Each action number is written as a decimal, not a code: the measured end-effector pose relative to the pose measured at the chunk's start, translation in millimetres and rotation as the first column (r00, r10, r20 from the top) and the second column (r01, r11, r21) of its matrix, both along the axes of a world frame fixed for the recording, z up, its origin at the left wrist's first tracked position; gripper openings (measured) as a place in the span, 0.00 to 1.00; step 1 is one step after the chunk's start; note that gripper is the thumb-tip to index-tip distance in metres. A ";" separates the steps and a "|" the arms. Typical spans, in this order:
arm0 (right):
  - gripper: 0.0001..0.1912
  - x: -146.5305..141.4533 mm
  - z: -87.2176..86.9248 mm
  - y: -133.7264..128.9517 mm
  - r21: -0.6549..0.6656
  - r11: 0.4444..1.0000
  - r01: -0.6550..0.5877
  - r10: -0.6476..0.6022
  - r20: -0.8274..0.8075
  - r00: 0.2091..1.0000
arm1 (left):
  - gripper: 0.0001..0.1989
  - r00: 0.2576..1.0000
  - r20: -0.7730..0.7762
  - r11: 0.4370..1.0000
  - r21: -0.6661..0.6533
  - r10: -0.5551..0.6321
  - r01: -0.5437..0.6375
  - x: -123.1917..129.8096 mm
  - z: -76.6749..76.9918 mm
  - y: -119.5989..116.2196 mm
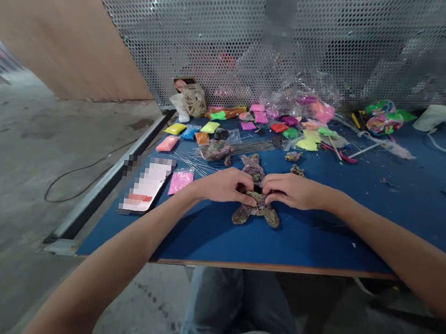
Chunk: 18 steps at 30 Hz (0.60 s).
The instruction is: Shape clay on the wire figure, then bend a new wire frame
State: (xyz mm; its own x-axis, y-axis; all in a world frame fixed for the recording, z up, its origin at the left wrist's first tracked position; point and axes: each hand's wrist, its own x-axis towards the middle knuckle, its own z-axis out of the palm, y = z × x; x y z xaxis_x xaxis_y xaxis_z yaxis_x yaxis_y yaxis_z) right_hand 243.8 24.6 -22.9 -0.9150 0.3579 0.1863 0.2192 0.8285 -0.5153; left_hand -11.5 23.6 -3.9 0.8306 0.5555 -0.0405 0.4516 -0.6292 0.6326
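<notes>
A mottled grey-brown clay figure (pixel 256 210) lies on the blue table in front of me, with two stubby legs pointing my way. My left hand (pixel 231 185) has its fingers closed on the figure's left side. From the other side, my right hand (pixel 295 191) pinches its middle. Between the two hands a dark gap shows in the body. Just beyond them lies the figure's eared upper part (pixel 252 165); whether it joins the lower part is hidden by my fingers. Small clay lumps (pixel 293 156) rest behind my right hand.
Left of my hands are a phone (pixel 150 185) and a pink clay packet (pixel 181 182). Thin wires (pixel 195 161), another clay piece (pixel 216 150) and several coloured packets lie farther back. A perforated metal panel (pixel 222 37) stands behind the table. A white cup (pixel 434 117) is at the far right.
</notes>
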 end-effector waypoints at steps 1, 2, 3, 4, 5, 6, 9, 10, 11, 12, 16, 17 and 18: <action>0.14 -0.5 -0.8 0.3 0.004 1.000 -0.007 0.007 -0.004 1.000 | 0.18 1.000 0.008 1.000 -0.009 0.002 -0.002 -0.4 0.5 -0.1; 0.14 -0.8 -1.1 0.3 0.007 1.000 -0.009 0.009 -0.008 1.000 | 0.18 1.000 0.018 1.000 -0.021 0.008 -0.008 -1.0 1.2 -0.1; 0.14 -0.8 -1.0 0.3 0.004 1.000 -0.007 0.007 -0.010 1.000 | 0.18 0.999 0.030 0.999 -0.035 0.016 -0.015 -1.8 2.1 0.1; 0.14 -0.8 -0.4 0.2 -0.004 1.000 0.001 -0.001 -0.007 1.000 | 0.18 0.999 0.041 0.999 -0.050 0.023 -0.021 -2.6 2.9 0.4; 0.14 -0.7 0.5 0.0 -0.018 1.000 0.015 -0.015 0.004 1.000 | 0.18 0.998 0.049 0.998 -0.063 0.030 -0.027 -3.4 3.4 0.8; 0.14 -0.7 1.6 -0.3 -0.035 0.999 0.035 -0.035 0.019 0.999 | 0.18 0.998 0.055 0.997 -0.070 0.037 -0.033 -4.2 3.6 1.4; 0.14 -1.8 4.5 -1.6 -0.117 0.986 0.117 -0.111 0.059 0.992 | 0.17 0.997 0.048 0.998 -0.044 0.053 -0.051 -5.0 1.8 3.5; 0.14 -2.5 5.0 -2.4 -0.154 0.976 0.153 -0.144 0.065 0.987 | 0.16 0.997 0.041 0.998 -0.017 0.068 -0.067 -4.7 0.6 4.1; 0.15 -3.4 5.2 -3.3 -0.193 0.963 0.189 -0.179 0.067 0.982 | 0.15 0.996 0.035 0.996 0.010 0.084 -0.084 -4.3 -0.8 4.7; 0.16 -4.2 5.3 -4.3 -0.228 0.948 0.221 -0.211 0.067 0.975 | 0.15 0.995 0.030 0.995 0.033 0.097 -0.098 -3.8 -2.1 5.2; 0.13 -6.1 4.4 -7.4 -0.223 0.947 0.232 -0.226 0.052 0.973 | 0.13 0.993 0.002 0.992 0.058 0.116 -0.116 -2.8 -5.9 6.4; 0.11 -6.1 3.9 -7.6 -0.192 0.958 0.212 -0.209 0.038 0.977 | 0.12 0.992 -0.004 0.991 0.054 0.122 -0.122 -3.0 -6.5 6.4; 0.10 -5.8 3.3 -7.6 -0.160 0.968 0.194 -0.193 0.025 0.981 | 0.12 0.990 -0.006 0.989 0.049 0.138 -0.138 -3.3 -6.8 6.3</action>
